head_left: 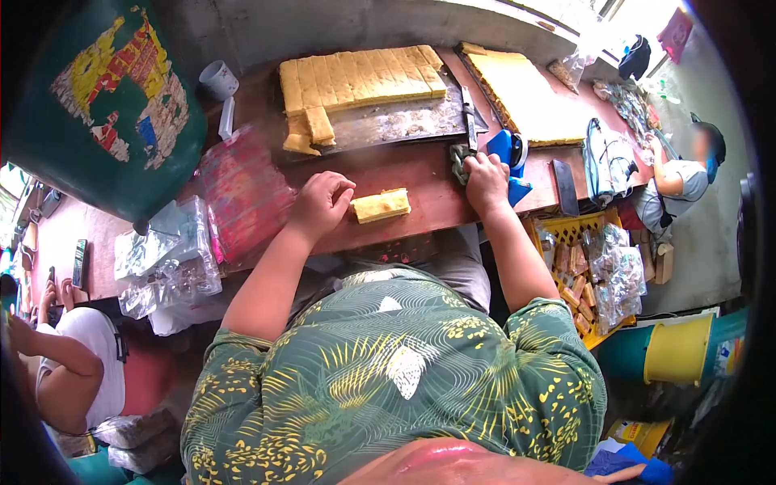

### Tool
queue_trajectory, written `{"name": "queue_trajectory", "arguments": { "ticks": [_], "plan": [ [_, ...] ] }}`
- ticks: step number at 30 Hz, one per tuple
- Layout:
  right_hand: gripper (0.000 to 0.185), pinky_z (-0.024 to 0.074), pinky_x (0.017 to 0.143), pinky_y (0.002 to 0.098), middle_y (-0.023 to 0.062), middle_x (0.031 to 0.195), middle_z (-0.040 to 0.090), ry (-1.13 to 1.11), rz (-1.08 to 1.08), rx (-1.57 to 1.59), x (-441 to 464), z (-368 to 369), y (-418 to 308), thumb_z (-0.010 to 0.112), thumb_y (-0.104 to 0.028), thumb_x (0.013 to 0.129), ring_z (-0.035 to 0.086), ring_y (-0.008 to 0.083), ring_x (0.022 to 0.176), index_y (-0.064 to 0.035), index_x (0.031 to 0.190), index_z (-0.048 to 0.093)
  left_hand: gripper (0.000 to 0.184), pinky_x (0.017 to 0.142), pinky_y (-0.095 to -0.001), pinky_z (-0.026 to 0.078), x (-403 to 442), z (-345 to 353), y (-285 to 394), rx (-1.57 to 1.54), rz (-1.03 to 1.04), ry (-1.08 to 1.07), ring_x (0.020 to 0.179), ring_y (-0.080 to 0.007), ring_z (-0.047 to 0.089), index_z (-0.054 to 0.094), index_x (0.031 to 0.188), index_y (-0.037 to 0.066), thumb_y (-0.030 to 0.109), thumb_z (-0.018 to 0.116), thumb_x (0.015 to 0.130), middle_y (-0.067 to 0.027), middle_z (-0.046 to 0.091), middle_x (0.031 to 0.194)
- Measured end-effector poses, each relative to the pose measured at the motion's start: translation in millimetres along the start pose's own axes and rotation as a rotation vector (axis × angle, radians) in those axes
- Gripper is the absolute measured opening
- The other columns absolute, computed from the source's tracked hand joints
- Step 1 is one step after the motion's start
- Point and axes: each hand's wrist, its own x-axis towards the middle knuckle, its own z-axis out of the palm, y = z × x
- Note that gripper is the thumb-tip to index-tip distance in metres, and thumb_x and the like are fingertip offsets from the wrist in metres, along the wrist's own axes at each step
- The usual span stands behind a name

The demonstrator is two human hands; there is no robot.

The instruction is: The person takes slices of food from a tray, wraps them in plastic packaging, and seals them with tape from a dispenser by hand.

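A cut piece of yellow cake [381, 206] lies on the reddish table in front of me. Just left of it, my left hand [322, 200] rests with its fingers curled together; whether anything is between them is hidden. My right hand [487, 179] is closed at the table's edge beside a blue object [517, 166] and a dark green cloth-like item, and what it holds I cannot make out. Behind, a sliced slab of yellow cake [356, 79] sits on a dark tray [380, 125], with a long knife [470, 117] at the tray's right end.
A second cake slab [529, 93] lies at the back right. A yellow crate [594, 218] of packed pieces is below right. Plastic bags [166, 259], a pink sheet [242, 194] and a green drum [121, 105] are left. Co-workers sit at far left and far right.
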Motion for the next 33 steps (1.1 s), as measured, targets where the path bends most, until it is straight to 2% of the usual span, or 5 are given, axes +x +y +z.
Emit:
{"name": "queue_trajectory", "arguments": {
  "ticks": [6,12,19,28,33],
  "plan": [
    [0.016,0.0486,0.085,0.0458,0.0016,0.094,0.072,0.009,0.014,0.048,9.0,-10.5,-3.1,0.069,-0.032,0.081,0.065,0.0275,0.097,-0.0183,0.076,0.076,0.008,0.088,-0.0402,0.054,1.1,0.0,-1.2,-0.001,0.000,-0.003,0.097,-0.0305,0.067,0.071,0.097,0.003,0.009,0.070,0.091,-0.0114,0.071,0.099],
    [0.030,0.0339,0.109,0.0484,0.0063,0.129,0.064,0.083,0.041,0.112,-11.4,-52.9,-22.2,0.073,-0.045,0.087,0.046,0.0302,0.135,-0.0187,0.099,0.080,0.012,0.089,-0.0435,0.054,12.9,4.6,-11.3,0.011,-0.079,0.108,0.100,-0.0330,0.067,0.072,0.098,0.004,0.014,0.068,0.093,-0.0121,0.070,0.100],
    [0.050,0.0397,0.107,0.0484,0.0057,0.131,0.060,0.012,-0.644,0.549,-91.7,-53.2,-71.9,0.084,-0.034,0.076,0.056,0.0285,0.123,-0.0256,0.123,0.070,0.032,0.088,-0.0500,0.055,20.3,26.8,-8.0,0.491,-0.201,0.046,0.099,-0.0386,0.067,0.073,0.108,0.002,0.028,0.075,0.089,-0.0169,0.070,0.097],
    [0.018,0.0489,0.086,0.0420,0.0030,0.088,0.067,-0.008,-0.633,0.618,-42.6,-66.6,-83.7,0.077,-0.024,0.083,0.064,0.0258,0.094,-0.0167,0.098,0.075,0.018,0.083,-0.0288,0.054,54.8,-4.0,12.1,-0.372,-0.344,-0.364,0.093,-0.0119,0.064,0.058,0.106,0.001,0.007,0.068,0.093,-0.0085,0.070,0.100],
    [0.014,0.0385,0.109,0.0463,0.0005,0.132,0.065,0.251,-0.560,0.548,-4.3,-83.3,-94.3,0.079,-0.025,0.078,0.054,0.0272,0.128,-0.0153,0.086,0.075,0.023,0.083,-0.0282,0.055,50.9,-23.0,52.4,-0.272,-0.198,-0.380,0.095,-0.0145,0.068,0.060,0.116,0.002,-0.001,0.061,0.093,-0.0105,0.071,0.101]
  ]
}}
